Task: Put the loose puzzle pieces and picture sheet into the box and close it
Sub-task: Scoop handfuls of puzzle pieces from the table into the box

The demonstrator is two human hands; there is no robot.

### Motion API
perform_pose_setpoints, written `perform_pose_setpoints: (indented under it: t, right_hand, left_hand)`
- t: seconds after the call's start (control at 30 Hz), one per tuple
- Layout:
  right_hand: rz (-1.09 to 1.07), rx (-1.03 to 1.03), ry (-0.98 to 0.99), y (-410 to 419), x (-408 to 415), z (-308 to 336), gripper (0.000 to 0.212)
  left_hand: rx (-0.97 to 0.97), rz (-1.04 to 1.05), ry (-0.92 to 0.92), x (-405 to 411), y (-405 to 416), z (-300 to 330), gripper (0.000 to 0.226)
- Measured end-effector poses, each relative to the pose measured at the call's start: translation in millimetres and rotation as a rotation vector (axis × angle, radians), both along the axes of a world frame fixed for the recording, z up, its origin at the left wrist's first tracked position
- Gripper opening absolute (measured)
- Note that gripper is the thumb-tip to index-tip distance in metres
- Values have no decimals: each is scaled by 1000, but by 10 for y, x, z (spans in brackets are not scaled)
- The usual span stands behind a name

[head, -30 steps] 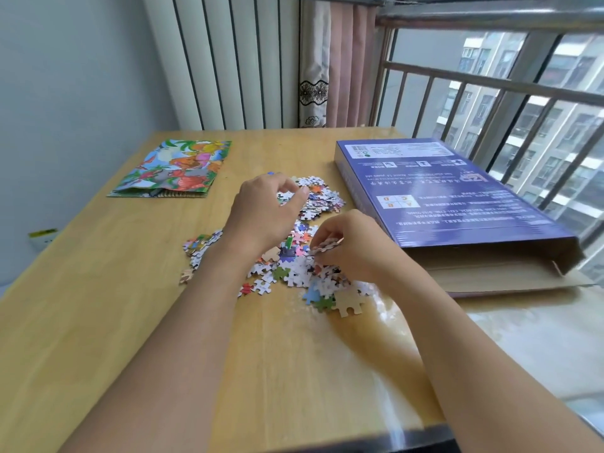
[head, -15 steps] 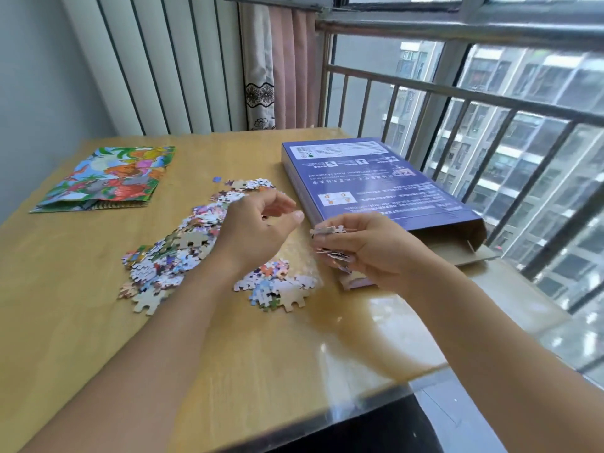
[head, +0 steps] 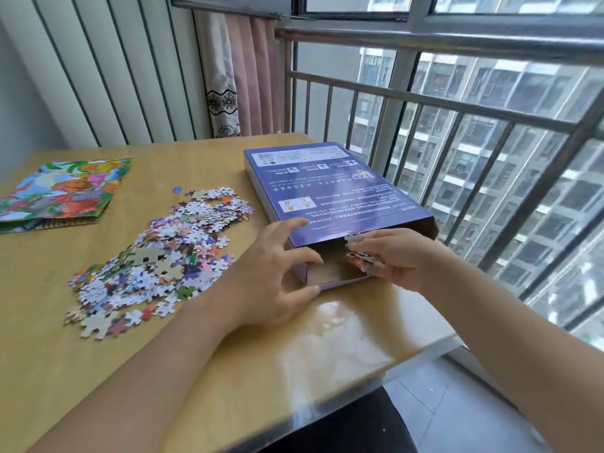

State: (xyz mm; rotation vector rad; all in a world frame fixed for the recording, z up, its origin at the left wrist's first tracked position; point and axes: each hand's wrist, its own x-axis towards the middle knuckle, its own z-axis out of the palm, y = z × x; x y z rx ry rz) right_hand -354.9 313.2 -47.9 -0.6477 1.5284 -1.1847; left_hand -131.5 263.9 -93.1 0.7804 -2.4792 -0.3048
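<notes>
A flat purple puzzle box point(head: 323, 188) lies on the wooden table point(head: 228, 371), its near end open and showing brown cardboard inside. My right hand point(head: 392, 259) is at that opening, shut on a small stack of puzzle pieces point(head: 359, 256). My left hand point(head: 277, 273) spreads its fingers at the box's near left corner, thumb against the bottom flap and fingertips on the top edge. A wide heap of loose puzzle pieces point(head: 163, 253) covers the table left of the box. The colourful picture sheet point(head: 62, 191) lies at the far left.
A window with a metal railing point(head: 457, 106) runs along the table's right side. A pink curtain point(head: 248, 76) and a ribbed white wall panel point(head: 114, 70) stand behind the table. The table's near right corner point(head: 451, 341) drops off to the floor.
My right hand has carried its stack of pieces from above the heap to the box's open end. My left hand left the heap and now touches the box's opening.
</notes>
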Motion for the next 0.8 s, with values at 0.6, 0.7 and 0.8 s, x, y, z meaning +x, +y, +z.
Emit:
perform_pose_setpoints:
  t: [0.6,0.7,0.8]
  right_hand:
    - [74,-113,-34,95,-147,-91,32]
    - [220,-199,437,233,-209,-66,29]
    - [420,-343,1044,248,-308,-71,11]
  left_hand:
    - [-14,-73,-6,-44,9,-40,13]
    - [-3,-87,9,-48,24,-29,11]
    - [12,-89,9,-50,17,-24,11]
